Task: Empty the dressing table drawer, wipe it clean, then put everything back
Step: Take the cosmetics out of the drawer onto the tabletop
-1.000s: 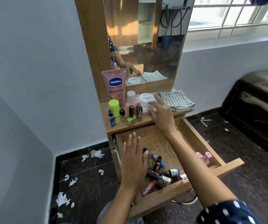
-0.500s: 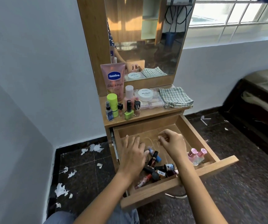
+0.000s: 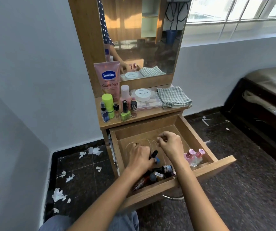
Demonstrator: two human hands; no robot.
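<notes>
Both hands are down in the open drawer (image 3: pixel 200 135) at lower centre of the frame. The left hand (image 3: pixel 140 157) curls around small dark bottles (image 3: pixel 153 155). The right hand (image 3: pixel 171 145) pinches a thin wire loop (image 3: pixel 143 140) off the drawer floor. Two pink-capped bottles (image 3: pixel 194 156) stand in the drawer's right corner. Above, the tabletop (image 3: pixel 143 116) carries a checked cloth (image 3: pixel 173 97).
</notes>
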